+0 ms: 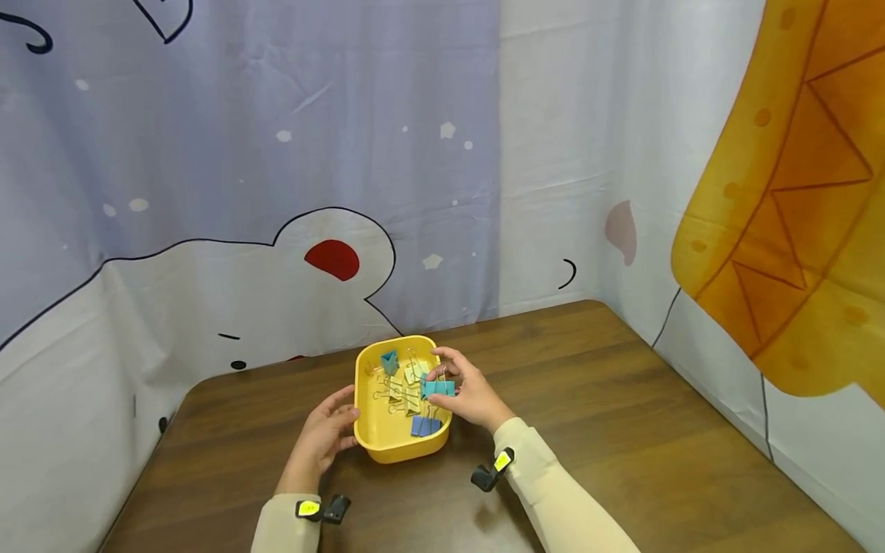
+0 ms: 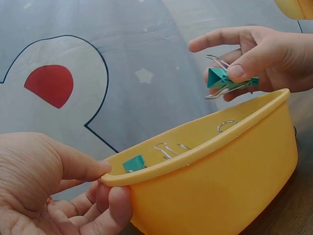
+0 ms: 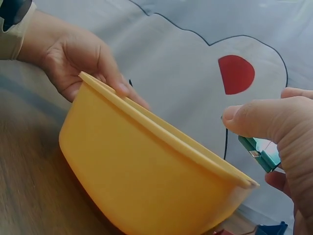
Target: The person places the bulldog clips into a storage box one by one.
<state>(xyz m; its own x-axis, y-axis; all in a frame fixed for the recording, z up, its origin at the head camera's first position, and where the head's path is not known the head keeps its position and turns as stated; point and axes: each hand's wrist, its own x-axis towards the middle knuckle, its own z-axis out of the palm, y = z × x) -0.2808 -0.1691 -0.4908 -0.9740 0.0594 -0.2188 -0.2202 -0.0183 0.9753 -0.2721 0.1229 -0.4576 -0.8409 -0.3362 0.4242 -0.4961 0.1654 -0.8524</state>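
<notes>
A yellow plastic tub (image 1: 399, 455) stands on the table, holding several binder clips. My left hand (image 1: 321, 434) grips its left rim, with the thumb side at the edge and fingertips against the outer wall. Over the tub's right side, my right hand (image 1: 477, 393) pinches teal binder clips (image 2: 220, 78), seemingly two pressed together, wire handles sticking out. Inside the tub lie another teal clip (image 1: 390, 362), pale yellow clips (image 1: 412, 401) and a blue clip (image 1: 425, 426). In the right wrist view the thumb and palm partly hide the held clips.
The brown wooden table (image 1: 622, 430) extends to both sides and toward me. Behind it hangs a printed curtain (image 1: 415, 153). Low in the right wrist view, a blue piece (image 3: 272, 229) and a red piece (image 3: 224, 232) show beyond the tub, too cut off to identify.
</notes>
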